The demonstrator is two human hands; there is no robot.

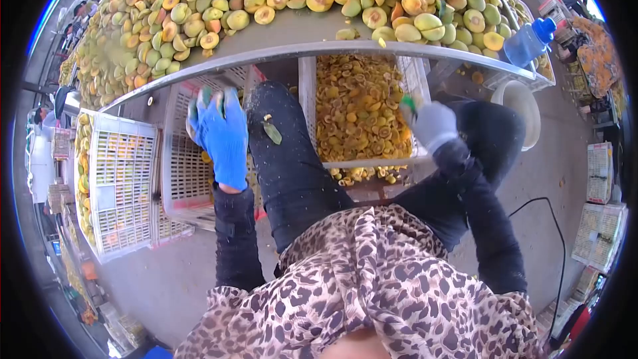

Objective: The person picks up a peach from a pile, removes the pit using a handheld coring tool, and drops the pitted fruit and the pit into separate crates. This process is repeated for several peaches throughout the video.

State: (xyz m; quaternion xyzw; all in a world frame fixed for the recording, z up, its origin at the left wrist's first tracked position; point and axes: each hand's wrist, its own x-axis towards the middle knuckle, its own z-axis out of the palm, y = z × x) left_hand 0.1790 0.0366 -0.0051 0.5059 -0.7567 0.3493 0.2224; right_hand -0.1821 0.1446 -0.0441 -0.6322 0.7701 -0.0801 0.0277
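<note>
My left hand (222, 134), in a blue glove with greenish, stained fingertips, hangs over a slatted plastic crate (183, 189) beside my left knee. Its fingers point away from me and look spread, with nothing visible in them. My right hand (435, 126), in a pale grey glove, is at the right rim of the middle crate (417, 80). Its fingers look curled, and a small blurred green thing (408, 102) shows at their tips; its kind cannot be made out. Brown-yellow cut fruit pieces (359, 110) fill that middle crate, which stands between my legs.
Halved green-yellow fruit (319, 1) lies heaped on a metal-edged table (286, 32) ahead. A blue water bottle (528, 43) rests at its right corner, above a pale bucket (525, 110). White crates (123, 183) of fruit stand at left. A black cable (563, 246) crosses the floor at right.
</note>
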